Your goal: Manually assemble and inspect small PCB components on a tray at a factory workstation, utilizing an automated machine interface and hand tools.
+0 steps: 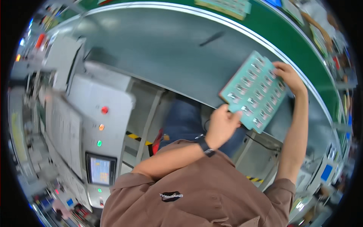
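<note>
A flat light-green tray (256, 92) carries rows of several small metallic parts and is held tilted over the right part of the grey worktable. My left hand (222, 126), with a dark band on its wrist, pinches the tray's near-left edge between thumb and fingers. At the far-right edge my right hand (290, 78) grips the tray, its fingertips lying over the rim close to the parts. The undersides of the tray and whatever the hidden fingers do beneath it are out of sight.
The grey worktable (159, 49) bears a thin dark tool-like object (211, 38). Beyond its pale rail runs a green belt-like surface (298, 45) with another tray (227, 6). On the left stands a machine panel (113, 94) with lit buttons and a screen (101, 170). Another person's arm (317, 26) shows far right.
</note>
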Available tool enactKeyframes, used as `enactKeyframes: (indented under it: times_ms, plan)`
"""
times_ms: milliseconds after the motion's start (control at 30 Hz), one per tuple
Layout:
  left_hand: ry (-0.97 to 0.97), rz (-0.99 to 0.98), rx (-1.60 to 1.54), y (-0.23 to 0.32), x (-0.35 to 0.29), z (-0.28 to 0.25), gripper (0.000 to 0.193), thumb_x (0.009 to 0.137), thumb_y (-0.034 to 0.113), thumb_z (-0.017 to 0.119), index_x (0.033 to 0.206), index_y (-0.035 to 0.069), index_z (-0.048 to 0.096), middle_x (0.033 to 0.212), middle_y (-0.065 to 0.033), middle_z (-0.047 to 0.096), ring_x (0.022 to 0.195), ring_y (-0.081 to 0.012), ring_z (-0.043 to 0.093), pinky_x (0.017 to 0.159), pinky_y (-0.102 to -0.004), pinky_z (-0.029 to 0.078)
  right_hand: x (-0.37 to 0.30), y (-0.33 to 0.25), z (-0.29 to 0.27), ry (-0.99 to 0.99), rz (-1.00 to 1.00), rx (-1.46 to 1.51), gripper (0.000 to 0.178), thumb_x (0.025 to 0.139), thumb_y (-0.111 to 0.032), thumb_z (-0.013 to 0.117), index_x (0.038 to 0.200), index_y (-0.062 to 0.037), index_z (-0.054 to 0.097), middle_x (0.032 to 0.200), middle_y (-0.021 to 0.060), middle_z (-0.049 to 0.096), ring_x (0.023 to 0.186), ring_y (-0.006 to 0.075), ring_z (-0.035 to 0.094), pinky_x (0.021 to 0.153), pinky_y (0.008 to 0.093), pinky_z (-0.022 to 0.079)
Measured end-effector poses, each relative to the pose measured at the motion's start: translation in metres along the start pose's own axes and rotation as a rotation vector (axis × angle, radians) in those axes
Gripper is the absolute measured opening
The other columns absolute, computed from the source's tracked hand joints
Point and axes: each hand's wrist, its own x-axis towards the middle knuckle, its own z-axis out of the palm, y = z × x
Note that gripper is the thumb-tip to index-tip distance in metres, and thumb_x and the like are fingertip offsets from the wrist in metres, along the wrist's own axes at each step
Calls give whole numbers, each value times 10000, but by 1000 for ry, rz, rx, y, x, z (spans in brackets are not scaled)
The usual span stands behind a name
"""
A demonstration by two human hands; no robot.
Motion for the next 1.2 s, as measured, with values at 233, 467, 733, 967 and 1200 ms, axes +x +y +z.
enactKeyframes:
  times_ms: [233,467,733,967,1200]
  plan:
    - [270,443,225,31,-33,-16,165,776,66,624,783,-57,514,656,-217,586,627,-348,624,542,-384,462,-21,-3,-14,-81,-139,74,354,867,-124,559,1182,38,569,1095,60,614,1000,127,546,906,264,402]
    - [483,643,122,133,-154,-137,179,893,147,605,899,-27,564,706,-39,601,657,-72,551,565,-273,458,-8,-213,74,-170,-435,143,365,902,-176,557,1196,40,540,1088,68,603,995,129,552,916,260,400]
    - [947,504,315,197,-312,-302,278,926,272,561,992,13,639,763,35,605,665,-37,500,625,-210,408,-4,-418,272,-370,-609,294,415,879,-222,612,1197,36,549,1071,91,596,1031,182,537,930,307,402]
    - [937,369,143,203,-367,-409,316,962,265,523,1082,-16,604,962,-39,665,831,-87,610,805,-257,478,-30,-524,380,-521,-467,211,279,828,-77,607,1029,115,617,974,183,635,845,256,615,772,365,493]
    - [868,235,114,194,-364,-433,292,972,218,503,1094,-39,570,1015,-71,660,865,-94,625,828,-237,479,-13,-523,408,-546,-382,159,274,826,-69,601,1016,128,622,961,193,637,879,260,610,778,360,486]
